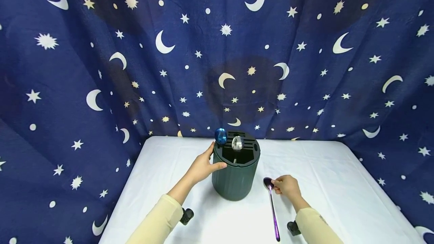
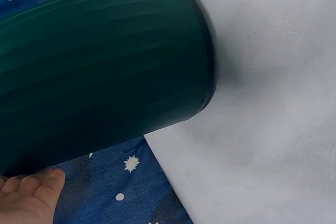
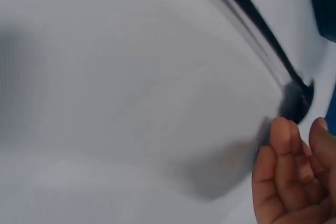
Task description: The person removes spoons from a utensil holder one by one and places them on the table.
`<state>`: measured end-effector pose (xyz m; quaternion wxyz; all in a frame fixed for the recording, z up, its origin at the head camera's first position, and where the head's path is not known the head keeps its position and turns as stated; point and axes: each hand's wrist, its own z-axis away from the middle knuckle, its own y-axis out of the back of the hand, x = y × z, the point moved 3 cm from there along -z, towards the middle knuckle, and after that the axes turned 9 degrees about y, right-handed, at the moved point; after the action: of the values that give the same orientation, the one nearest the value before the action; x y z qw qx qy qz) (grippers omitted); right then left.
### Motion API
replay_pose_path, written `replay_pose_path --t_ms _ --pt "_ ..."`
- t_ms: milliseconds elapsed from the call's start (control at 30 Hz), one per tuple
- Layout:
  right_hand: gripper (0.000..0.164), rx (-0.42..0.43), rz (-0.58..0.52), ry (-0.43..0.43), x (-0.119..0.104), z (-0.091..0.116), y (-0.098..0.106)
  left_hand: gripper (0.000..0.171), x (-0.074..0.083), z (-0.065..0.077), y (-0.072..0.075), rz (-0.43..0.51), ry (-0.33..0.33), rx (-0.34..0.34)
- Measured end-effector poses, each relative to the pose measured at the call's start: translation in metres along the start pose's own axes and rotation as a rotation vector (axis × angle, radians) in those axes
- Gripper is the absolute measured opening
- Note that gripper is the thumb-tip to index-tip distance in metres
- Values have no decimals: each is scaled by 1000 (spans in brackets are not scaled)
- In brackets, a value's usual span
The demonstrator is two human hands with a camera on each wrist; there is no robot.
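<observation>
A dark green utensil holder [image 1: 234, 182] stands upright on the white-covered table. My left hand [image 1: 203, 166] holds its left side near the top, thumb along the front rim and fingers round the side. Out of the holder's slotted black top rise a shiny blue spoon [image 1: 220, 136] and a silver spoon [image 1: 237, 143], bowls up. To the holder's right, a purple spoon [image 1: 273, 210] has its handle toward the near edge. Its bowl is pinched at the right edge by my right hand [image 1: 287, 186]. In the right wrist view, fingertips [image 3: 281, 129] meet that bowl [image 3: 298, 103].
A white cloth [image 1: 312, 168] covers the table, with rounded far corners. Behind and at both sides hangs a dark blue curtain [image 1: 190, 89] with moons and stars. A black device sits at each wrist, such as the left wrist device [image 1: 187, 216].
</observation>
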<state>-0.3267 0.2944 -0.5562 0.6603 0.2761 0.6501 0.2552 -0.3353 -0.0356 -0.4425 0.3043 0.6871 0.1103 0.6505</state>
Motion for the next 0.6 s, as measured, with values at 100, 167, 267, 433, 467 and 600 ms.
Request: replay_pose_path --t_ms 100,167,267,433,467,600 --pt "17 -7 -21 18 -5 0 10 97 1 0 0 6 -11 -3" --pt "16 -15 -58 15 -9 -2 18 98 0 0 0 10 -10 -7" --pt "18 -26 -150 4 -20 -6 31 98 0 2 0 8 -10 -14" --pt "24 -44 -175 83 -58 -18 60 98 2 2 3 15 -9 -4" --pt "24 -43 -173 104 -66 -21 66 98 2 1 4 18 -5 -2" --pt "26 -53 -143 173 -97 -26 86 98 2 0 2 31 1 -6"
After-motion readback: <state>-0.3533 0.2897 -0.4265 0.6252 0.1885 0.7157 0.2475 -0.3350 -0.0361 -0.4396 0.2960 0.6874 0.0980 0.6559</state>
